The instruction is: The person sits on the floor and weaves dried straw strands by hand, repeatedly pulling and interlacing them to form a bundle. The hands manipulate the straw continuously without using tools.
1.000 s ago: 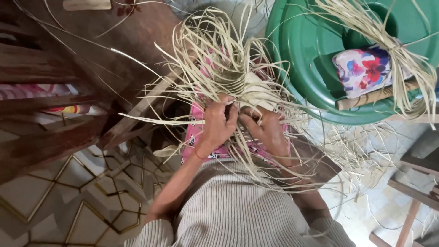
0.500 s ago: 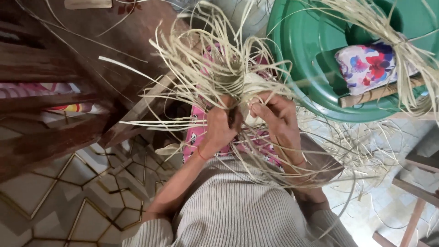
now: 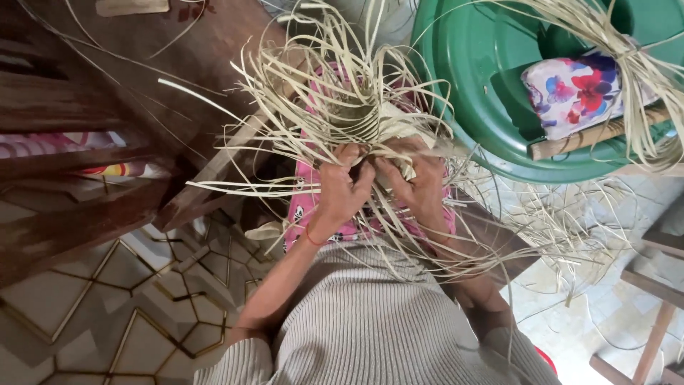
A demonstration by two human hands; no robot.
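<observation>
I am pinching pale flat straw strips between the fingers of my left hand (image 3: 340, 187) and my right hand (image 3: 419, 187); both hands are closed narrow on the strands at the near edge of the half-woven straw piece (image 3: 356, 117), thumbs almost touching each other in the middle; I judge I am gripping this tight so that the crossing strips are not slipping apart while the weave is held in shape. The woven part is sitting just beyond my fingertips, resting over my lap on the pink patterned cloth (image 3: 303, 203); the loose strip ends (image 3: 214, 187) are fanning out all round my fingers, left, right and away from me, probably left long so each can be picked up in turn.

Further out, to the right of my right hand and beyond it, a green plastic basin (image 3: 463, 78) is standing; inside it a soft bundle in white cloth with red and blue flowers (image 3: 573, 89) is lying beside a wooden stick (image 3: 591, 135), with a sheaf of dry straw (image 3: 641, 64) draped over them, near for reaching. To the left of my left hand dark wooden furniture (image 3: 85, 107) is standing; under it, tiled floor (image 3: 92, 306) is showing; no printed label is showing anywhere.
</observation>
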